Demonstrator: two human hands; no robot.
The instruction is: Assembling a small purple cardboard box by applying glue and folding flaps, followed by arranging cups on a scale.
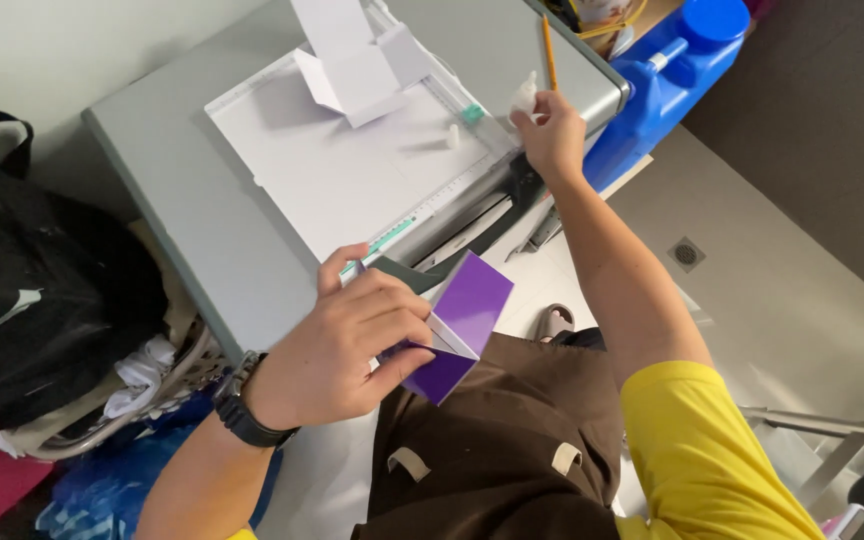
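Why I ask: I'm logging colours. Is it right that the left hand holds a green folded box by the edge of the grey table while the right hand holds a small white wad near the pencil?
Not quite: the head view shows the folded box in the left hand is purple, not green. The rest stands: it is held by the edge of the grey table, and the right hand holds a small white wad near the pencil.

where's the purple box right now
In the head view the purple box sits low in the middle, held in the left hand just off the near edge of the grey table, above the brown apron.
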